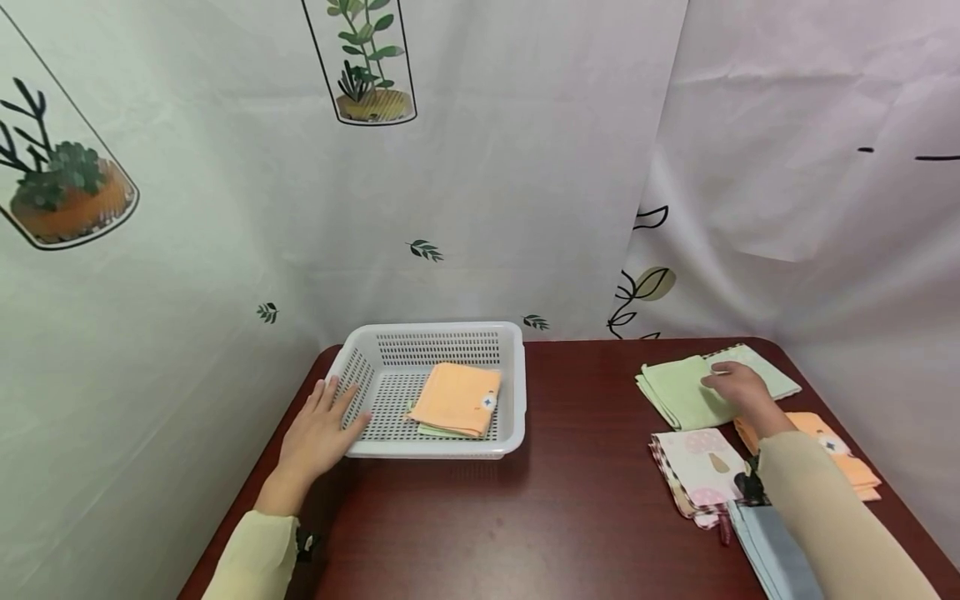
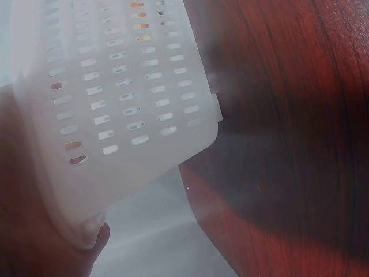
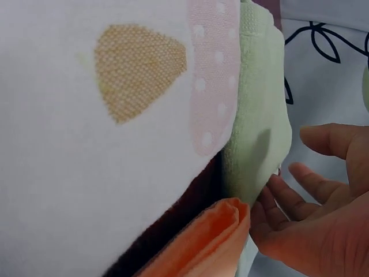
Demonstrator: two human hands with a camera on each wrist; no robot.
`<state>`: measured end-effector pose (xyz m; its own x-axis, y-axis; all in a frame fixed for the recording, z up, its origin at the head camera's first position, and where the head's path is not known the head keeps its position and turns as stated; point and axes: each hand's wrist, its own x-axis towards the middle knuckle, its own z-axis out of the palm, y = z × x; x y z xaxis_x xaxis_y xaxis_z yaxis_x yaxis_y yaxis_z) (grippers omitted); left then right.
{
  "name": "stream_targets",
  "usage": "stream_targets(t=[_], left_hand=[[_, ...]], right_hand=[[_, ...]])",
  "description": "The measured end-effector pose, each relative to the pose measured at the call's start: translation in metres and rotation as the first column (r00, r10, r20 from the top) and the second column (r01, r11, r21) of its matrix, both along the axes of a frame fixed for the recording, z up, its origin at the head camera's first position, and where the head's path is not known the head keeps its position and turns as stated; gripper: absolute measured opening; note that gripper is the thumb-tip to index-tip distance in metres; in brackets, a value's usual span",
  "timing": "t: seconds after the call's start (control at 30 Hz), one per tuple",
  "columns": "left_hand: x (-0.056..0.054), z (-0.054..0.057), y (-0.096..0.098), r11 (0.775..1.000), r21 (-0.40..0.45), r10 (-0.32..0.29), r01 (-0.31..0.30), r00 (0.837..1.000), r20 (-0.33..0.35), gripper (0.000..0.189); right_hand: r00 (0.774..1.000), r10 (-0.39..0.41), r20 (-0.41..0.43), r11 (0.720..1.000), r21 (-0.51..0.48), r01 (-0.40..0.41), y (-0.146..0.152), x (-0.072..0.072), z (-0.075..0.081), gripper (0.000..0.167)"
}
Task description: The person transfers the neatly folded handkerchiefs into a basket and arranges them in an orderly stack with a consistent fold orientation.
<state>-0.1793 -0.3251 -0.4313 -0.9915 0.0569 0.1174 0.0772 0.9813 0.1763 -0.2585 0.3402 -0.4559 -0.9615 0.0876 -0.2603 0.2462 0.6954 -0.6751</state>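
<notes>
A white plastic basket (image 1: 512, 417) with slotted walls stands at the back left. My left hand (image 1: 315, 433) rests on its left rim, fingers spread and nearly straight. The basket's slotted wall (image 2: 127, 167) fills much of the left wrist view. Inside it, a folded orange towel (image 1: 457, 398) lies over a green one that shows only at its edge. Over at the right, my right hand (image 1: 742, 393) reaches to a folded light green towel (image 1: 686, 387). In the right wrist view, its thumb is apart from the fingers, which are at the green towel's (image 3: 256, 109) edge.
A white patterned towel (image 1: 761, 371) lies beside the green one. Nearer are a pink-and-white towel stack (image 1: 697, 467), an orange towel (image 1: 847, 458) and a blue-grey towel (image 1: 776, 550), partly under my right forearm. A printed cloth wall (image 1: 480, 183) stands behind the dark red table (image 1: 577, 500).
</notes>
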Motion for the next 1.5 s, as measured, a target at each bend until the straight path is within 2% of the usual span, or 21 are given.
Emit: stream_targets(t=[0.23, 0.37, 0.57, 0.77, 1.1, 1.3, 1.5], left_hand=[[0.000, 0.000, 0.000, 1.000, 0.005, -0.008, 0.008, 1.000, -0.007, 0.074], [0.000, 0.000, 0.000, 1.000, 0.005, -0.011, 0.011, 1.000, -0.007, 0.073], [-0.001, -0.002, -0.001, 1.000, 0.005, -0.008, 0.008, 1.000, -0.009, 0.073], [0.000, -0.002, 0.000, 1.000, 0.009, -0.009, 0.010, 1.000, -0.017, 0.073], [0.000, -0.001, 0.001, 1.000, 0.003, -0.002, 0.002, 1.000, -0.019, 0.074], [0.000, -0.001, 0.000, 1.000, -0.001, -0.007, 0.007, 1.000, -0.022, 0.073], [0.000, -0.001, 0.000, 1.000, 0.000, -0.009, 0.009, 1.000, -0.017, 0.073]], right_hand=[[0.999, -0.023, -0.027, 0.998, 0.066, 0.025, -0.007, -0.003, -0.005, 0.063], [0.998, -0.057, -0.037, 0.997, 0.056, 0.059, -0.011, -0.006, -0.011, 0.062], [0.993, -0.032, -0.113, 0.981, 0.186, 0.053, -0.017, -0.008, -0.016, 0.060], [0.992, -0.045, -0.117, 0.967, 0.246, 0.073, -0.022, -0.007, -0.016, 0.060], [0.989, -0.051, -0.140, 0.972, 0.220, 0.081, -0.021, -0.006, -0.013, 0.051], [0.990, -0.055, -0.126, 0.980, 0.182, 0.078, -0.016, -0.005, -0.010, 0.052], [0.993, -0.060, -0.100, 0.993, 0.098, 0.070, -0.014, -0.002, -0.001, 0.060]])
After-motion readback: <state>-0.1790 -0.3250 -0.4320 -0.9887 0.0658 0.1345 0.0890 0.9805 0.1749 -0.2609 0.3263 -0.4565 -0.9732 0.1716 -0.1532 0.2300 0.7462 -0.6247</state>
